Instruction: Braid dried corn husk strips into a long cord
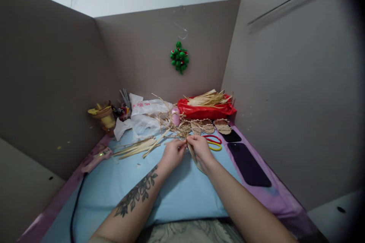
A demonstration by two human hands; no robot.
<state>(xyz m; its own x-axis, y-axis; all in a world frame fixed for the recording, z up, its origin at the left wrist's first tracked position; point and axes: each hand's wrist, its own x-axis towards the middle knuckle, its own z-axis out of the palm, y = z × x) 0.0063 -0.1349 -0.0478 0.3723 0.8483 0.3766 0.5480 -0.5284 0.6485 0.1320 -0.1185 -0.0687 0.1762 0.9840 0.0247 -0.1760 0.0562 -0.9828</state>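
Observation:
My left hand (173,153) and my right hand (201,152) meet over the middle of the blue cloth (185,197), fingertips pinched close together. Both grip a pale straw strip (195,158), whose loose end hangs below my right hand. Just beyond my fingertips lies a tangle of thin braided straw (184,132). Scissors with red and yellow handles (214,146) rest right beside my right hand. Loose straw strips (137,148) lie to the left of my left hand. What exactly sits between the fingertips is too small to make out.
Small woven straw pieces (222,126) line the back, before a red bag (207,112) of straw. Two dark phones, the nearer phone (249,165) larger, lie right. A corded pink glue gun (97,160), a yellowish pot (107,117) and white plastic bags (151,108) occupy the left.

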